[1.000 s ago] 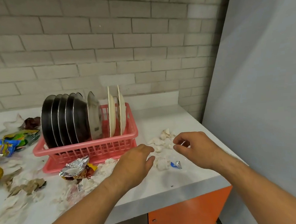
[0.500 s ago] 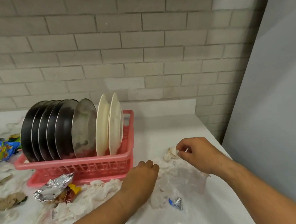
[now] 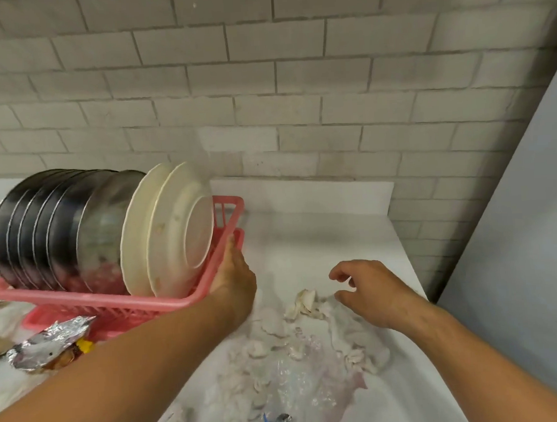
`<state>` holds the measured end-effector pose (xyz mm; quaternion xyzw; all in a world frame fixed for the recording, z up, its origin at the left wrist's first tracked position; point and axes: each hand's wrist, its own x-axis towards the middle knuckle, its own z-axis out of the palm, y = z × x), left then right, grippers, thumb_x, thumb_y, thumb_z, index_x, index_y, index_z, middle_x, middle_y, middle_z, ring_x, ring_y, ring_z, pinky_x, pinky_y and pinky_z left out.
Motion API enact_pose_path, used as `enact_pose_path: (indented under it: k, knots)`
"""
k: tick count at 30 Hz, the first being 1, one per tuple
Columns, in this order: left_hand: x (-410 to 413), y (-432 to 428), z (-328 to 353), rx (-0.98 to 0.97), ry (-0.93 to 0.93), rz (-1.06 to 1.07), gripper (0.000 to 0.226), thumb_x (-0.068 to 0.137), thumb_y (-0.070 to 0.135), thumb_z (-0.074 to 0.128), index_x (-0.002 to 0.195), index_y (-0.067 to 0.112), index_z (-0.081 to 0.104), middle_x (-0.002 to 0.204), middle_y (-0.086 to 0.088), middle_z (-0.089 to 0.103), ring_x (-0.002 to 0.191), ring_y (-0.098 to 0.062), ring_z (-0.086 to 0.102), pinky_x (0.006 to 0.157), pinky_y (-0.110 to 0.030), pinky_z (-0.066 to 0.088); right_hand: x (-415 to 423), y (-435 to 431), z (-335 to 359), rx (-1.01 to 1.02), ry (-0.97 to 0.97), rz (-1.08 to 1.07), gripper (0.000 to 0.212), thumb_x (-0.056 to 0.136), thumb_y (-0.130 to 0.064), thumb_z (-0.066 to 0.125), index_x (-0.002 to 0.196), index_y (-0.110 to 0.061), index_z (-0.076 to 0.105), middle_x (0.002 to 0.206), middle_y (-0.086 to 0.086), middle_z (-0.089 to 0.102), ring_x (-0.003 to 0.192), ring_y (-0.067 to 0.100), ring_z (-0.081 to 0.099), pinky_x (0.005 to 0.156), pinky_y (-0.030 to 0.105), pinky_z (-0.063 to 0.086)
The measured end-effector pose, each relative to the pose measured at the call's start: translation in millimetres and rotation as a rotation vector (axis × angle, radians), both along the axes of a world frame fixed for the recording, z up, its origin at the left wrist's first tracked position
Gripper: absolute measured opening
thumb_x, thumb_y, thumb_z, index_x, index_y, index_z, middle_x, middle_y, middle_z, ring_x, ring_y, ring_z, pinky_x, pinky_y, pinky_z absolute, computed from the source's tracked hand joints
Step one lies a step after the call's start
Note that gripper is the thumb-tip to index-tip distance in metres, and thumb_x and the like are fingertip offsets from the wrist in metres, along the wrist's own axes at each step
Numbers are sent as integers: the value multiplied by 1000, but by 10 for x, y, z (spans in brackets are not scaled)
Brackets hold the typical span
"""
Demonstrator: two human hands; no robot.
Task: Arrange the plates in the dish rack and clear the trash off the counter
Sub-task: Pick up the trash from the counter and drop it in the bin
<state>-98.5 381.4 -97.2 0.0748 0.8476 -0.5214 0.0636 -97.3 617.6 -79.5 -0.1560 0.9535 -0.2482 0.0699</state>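
Left hand (image 3: 232, 277) rests against the pink plastic dish rack's (image 3: 91, 299) end, grip hidden from me, while right hand (image 3: 371, 290) hovers half-open and empty over crumpled white tissue scraps (image 3: 304, 303) on the white counter (image 3: 304, 241), and with the steel and cream plates (image 3: 172, 235) already racked, I'd pinch up scraps next.

No legible text, label, brand or number anywhere; any print on the foil wrapper (image 3: 48, 347) too blurred to read.

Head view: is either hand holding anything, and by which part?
Left hand rests on the right end of the dish rack, fingertip at its rim; whether that is a closed grip cannot be told. Right hand holds nothing, above the paper scraps.
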Motion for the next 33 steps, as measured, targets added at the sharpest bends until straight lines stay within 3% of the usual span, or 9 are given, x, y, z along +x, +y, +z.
enact_pose_path:
  k: [4,10,16,18,20,22,25,29,33]
  knots:
    - [-131,20,-78,-71,-68,43,45,94,34,47,123,1,56,141,-31,40,133,-65,3,97,-81,-8,-128,57,-136,63,-91,44,54,89,-28,64,139,-30,43,140,-9,45,121,12,48,97,23,42]
    - [-123,35,-58,-35,-163,5,24,93,19,52,110,8,64,114,-13,66,128,-50,40,98,-80,-7,-259,-74,-333,32,-138,176,74,82,-39,71,144,-37,31,145,-11,41,128,11,45,101,27,41]
    - [-105,-5,-15,55,-120,-115,21,89,10,55,108,7,66,102,-11,66,108,-40,58,106,-75,2,-373,-304,-494,125,-99,288,49,89,-36,61,135,-36,45,127,-7,53,113,16,52,97,35,45]
    - [-108,24,63,230,-83,-137,26,90,6,53,114,8,63,109,-13,58,100,-35,60,107,-65,26,-402,-331,-501,125,-66,291,33,90,-33,60,123,-32,54,113,-6,56,104,17,54,91,35,47]
    - [-154,41,91,495,-50,-163,31,88,1,50,115,12,60,108,-12,49,87,-28,61,87,-48,51,-431,-331,-452,95,-58,271,32,89,-34,61,121,-30,55,111,-5,54,102,17,53,88,32,46]
    - [-198,67,82,817,-55,-125,30,90,3,47,114,14,59,109,-10,46,80,-24,61,67,-38,54,-457,-291,-367,22,-42,228,33,87,-36,62,119,-30,55,111,-6,52,100,16,52,86,29,45]
    - [-239,114,30,1211,-50,-18,22,95,15,40,99,12,62,109,-5,53,87,-23,60,79,-39,53,-462,-169,-220,-102,15,156,28,83,-33,67,108,-29,56,106,-10,49,94,10,52,84,27,47]
    - [-202,263,-23,1301,-163,100,22,94,19,34,79,19,50,95,-4,56,83,-22,55,73,-36,49,-412,12,-100,-158,68,36,22,78,-23,66,94,-26,52,105,-11,49,85,8,54,71,24,47]
    - [-183,373,-97,1264,-216,209,40,86,56,51,101,20,57,101,1,58,88,-20,57,76,-36,51,-303,162,-142,-169,-7,-42,25,78,-23,68,91,-27,47,92,-10,55,73,9,55,56,20,40]
